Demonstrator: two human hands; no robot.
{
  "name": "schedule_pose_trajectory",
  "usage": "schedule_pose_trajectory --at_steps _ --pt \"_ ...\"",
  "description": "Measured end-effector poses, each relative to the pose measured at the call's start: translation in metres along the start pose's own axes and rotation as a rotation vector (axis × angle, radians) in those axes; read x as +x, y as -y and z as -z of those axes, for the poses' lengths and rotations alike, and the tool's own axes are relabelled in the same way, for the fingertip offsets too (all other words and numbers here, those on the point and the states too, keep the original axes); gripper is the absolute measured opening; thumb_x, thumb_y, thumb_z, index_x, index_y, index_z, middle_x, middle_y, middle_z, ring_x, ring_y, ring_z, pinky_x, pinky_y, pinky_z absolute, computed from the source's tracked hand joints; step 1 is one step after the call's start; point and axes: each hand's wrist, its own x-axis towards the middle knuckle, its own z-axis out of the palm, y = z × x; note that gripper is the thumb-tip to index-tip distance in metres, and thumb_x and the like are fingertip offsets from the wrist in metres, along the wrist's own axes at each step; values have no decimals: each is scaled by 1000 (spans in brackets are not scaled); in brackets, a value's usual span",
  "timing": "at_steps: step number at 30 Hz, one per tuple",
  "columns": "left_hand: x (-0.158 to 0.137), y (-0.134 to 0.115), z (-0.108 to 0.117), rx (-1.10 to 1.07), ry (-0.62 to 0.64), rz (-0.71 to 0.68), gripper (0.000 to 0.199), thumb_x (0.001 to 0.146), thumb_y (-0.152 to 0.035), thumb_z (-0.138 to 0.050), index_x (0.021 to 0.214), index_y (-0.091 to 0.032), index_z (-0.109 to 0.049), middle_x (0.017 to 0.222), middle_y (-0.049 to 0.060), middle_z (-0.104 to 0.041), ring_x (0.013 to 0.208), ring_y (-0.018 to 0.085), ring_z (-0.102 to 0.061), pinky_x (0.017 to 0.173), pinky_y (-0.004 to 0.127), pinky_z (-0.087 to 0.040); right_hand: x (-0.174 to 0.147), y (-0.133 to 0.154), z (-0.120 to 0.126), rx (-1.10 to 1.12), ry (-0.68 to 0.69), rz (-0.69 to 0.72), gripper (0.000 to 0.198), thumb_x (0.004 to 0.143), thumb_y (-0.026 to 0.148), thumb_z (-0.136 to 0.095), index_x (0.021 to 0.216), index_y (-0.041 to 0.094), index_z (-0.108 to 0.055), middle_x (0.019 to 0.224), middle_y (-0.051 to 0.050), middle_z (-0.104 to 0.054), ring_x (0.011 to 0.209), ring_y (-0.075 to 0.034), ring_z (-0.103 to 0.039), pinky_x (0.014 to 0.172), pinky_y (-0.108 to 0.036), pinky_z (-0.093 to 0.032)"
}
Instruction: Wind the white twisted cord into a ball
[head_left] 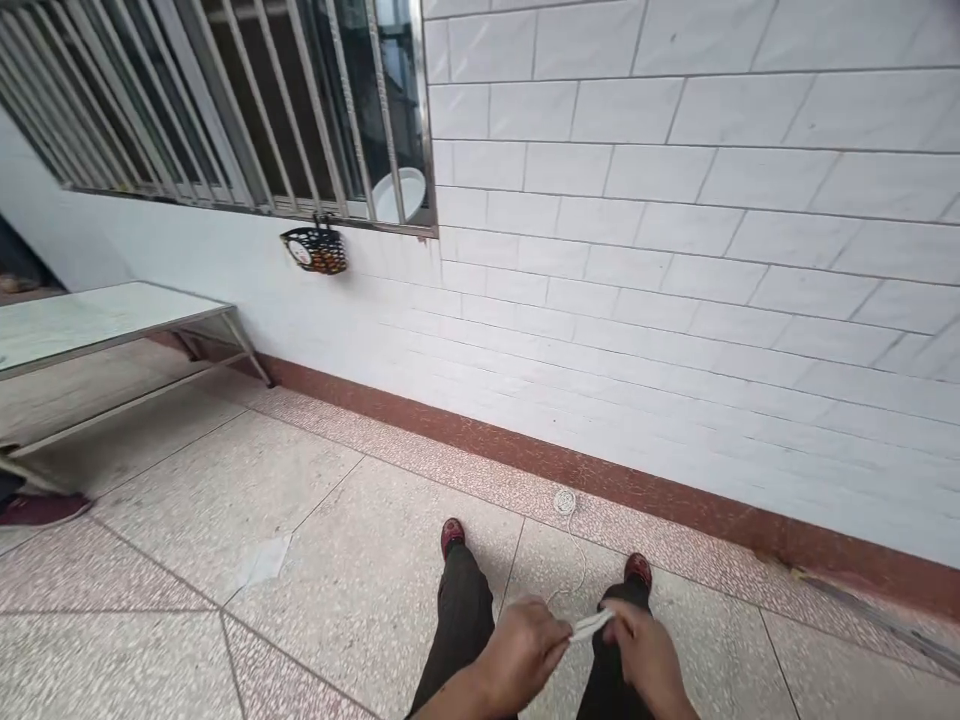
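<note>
Between my two hands, just above my lap, runs a short bundle of white cord (591, 626). My left hand (522, 646) is closed around its left end, fingers curled inward. On the other side my right hand (642, 650) pinches the right end between thumb and fingers. A loose strand of the cord trails down from the hands to a round white coil (565, 502) lying on the floor near the wall, between my feet. How the cord is looped inside the fingers is hidden.
A white tiled wall (675, 330) rises in front, with a barred window (300, 110) at upper left. A dark basket (315, 248) hangs under the window. Left stands a low glass-topped table (112, 315); another person's shoe (45, 508) shows below it. A pale sheet (266, 560) lies on the floor.
</note>
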Motion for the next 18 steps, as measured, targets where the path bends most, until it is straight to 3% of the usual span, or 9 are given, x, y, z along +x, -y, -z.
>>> schedule_pose_trajectory --at_steps 4,6,8,10,12,14,18 --pt "-7 -2 -23 -254 174 218 23 90 -32 -54 104 -21 -69 76 4 -69 75 20 -64 75 27 -47 17 30 15 19 -254 45 41 85 44 -47 110 24 -73 58 -2 -62 50 -20 -51 55 -33 -44" --pt "-1 -1 -22 -513 172 334 38 88 -43 -59 118 -19 -63 79 4 -70 78 20 -65 76 28 -48 13 47 12 50 -269 174 37 84 31 -47 110 24 -73 70 -5 -68 61 -21 -58 64 -33 -48" --pt "11 -3 -12 -771 138 351 58 83 -56 -63 126 -17 -59 89 7 -71 87 23 -66 83 32 -49 4 60 3 49 -247 314 40 79 17 -45 107 24 -74 88 -7 -71 77 -22 -64 72 -33 -49" --pt "22 -8 1 -918 140 302 61 81 -65 -62 116 -15 -65 97 9 -71 95 25 -65 90 35 -48 -7 66 -8 41 -199 430 45 75 10 -45 106 25 -74 99 -7 -69 87 -22 -65 76 -32 -50" --pt "28 -13 12 -936 196 255 58 82 -69 -58 92 -14 -72 91 9 -71 92 24 -65 90 35 -47 -16 64 -16 48 -172 476 46 76 8 -44 106 26 -74 101 -7 -68 84 -20 -65 72 -30 -51" --pt "29 -16 15 -913 277 256 60 82 -71 -55 74 -13 -71 76 8 -70 81 22 -65 85 33 -48 -22 58 -18 59 -216 462 47 76 5 -44 107 26 -74 101 -7 -66 83 -19 -64 71 -29 -52" --pt "25 -14 5 -863 339 308 66 74 -79 -55 64 -15 -67 61 7 -66 63 19 -62 68 29 -48 -26 49 -9 50 -312 451 46 75 3 -45 105 25 -73 100 -7 -64 91 -20 -64 78 -30 -51"
